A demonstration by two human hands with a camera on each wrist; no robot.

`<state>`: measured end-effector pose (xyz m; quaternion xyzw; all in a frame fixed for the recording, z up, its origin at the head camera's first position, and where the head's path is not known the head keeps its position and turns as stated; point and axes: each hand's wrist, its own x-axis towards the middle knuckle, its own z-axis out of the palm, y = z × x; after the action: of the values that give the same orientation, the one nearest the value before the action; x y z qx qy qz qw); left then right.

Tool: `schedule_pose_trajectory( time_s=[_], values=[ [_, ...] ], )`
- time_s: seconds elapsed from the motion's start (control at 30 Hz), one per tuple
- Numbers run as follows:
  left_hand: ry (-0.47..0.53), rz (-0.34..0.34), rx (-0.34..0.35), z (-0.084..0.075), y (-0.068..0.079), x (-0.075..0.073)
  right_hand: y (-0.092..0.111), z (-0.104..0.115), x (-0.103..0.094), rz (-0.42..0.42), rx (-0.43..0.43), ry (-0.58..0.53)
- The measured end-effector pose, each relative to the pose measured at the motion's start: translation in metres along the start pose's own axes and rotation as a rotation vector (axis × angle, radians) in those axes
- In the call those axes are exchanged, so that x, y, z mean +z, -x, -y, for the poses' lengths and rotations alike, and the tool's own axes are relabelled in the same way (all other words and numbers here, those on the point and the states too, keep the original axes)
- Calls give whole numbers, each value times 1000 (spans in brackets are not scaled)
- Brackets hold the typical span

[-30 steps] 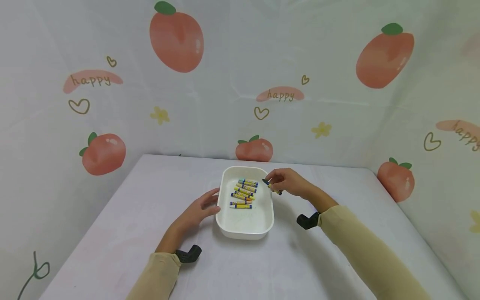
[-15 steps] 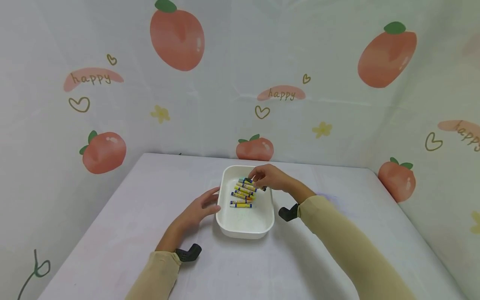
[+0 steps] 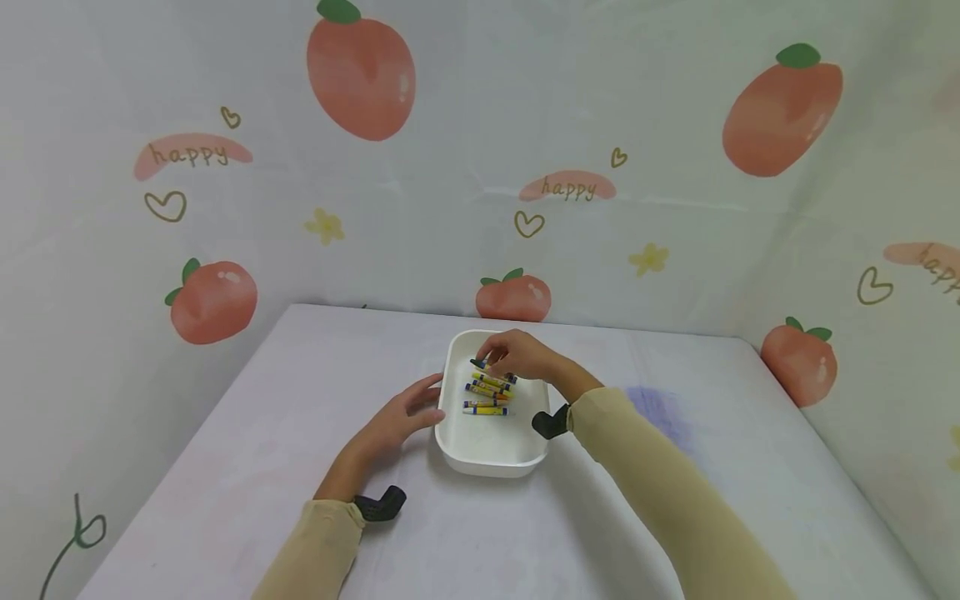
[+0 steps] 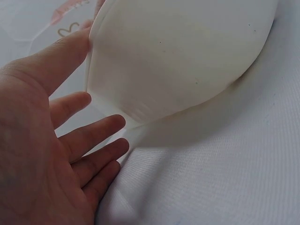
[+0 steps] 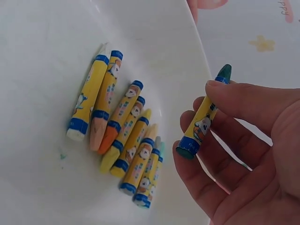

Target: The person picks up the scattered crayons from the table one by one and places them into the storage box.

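A white tray (image 3: 491,468) stands on the table with several crayons in a loose row; in the right wrist view these crayons (image 5: 126,140) have yellow-and-blue wrappers and variously coloured tips. My right hand (image 3: 522,355) is above the tray's far part, hiding some of the row. Between thumb and fingers it pinches a dark green crayon (image 5: 205,119), tilted and held off the tray floor. At the tray's left side, my left hand (image 3: 397,421) touches the rim with its thumb. Its other fingers (image 4: 96,136) are spread and fairly straight beside the outer wall.
A white cloth covers the table (image 3: 300,400), with a faint purple smudge (image 3: 660,417) on the right. White curtains printed with peaches (image 3: 513,297) stand behind and at the sides. Each wrist wears a black camera mount (image 3: 381,503).
My right hand has moved left, from beside the tray's right rim to over the crayon row, still pinching the dark green crayon. The left hand has stayed at the rim.
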<state>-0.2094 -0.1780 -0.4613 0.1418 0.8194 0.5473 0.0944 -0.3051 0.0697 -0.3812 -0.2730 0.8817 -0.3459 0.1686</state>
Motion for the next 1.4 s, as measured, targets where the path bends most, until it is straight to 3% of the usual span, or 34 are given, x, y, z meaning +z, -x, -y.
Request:
schedule_pose_trajectory(
  time_s=[0.43, 1.4],
  values=[
    [5, 12, 21, -1, 0, -1, -8, 5, 7, 2, 31, 59],
    [-8, -11, -17, -4, 0, 1, 15, 2, -10, -45, 12, -163]
  ],
)
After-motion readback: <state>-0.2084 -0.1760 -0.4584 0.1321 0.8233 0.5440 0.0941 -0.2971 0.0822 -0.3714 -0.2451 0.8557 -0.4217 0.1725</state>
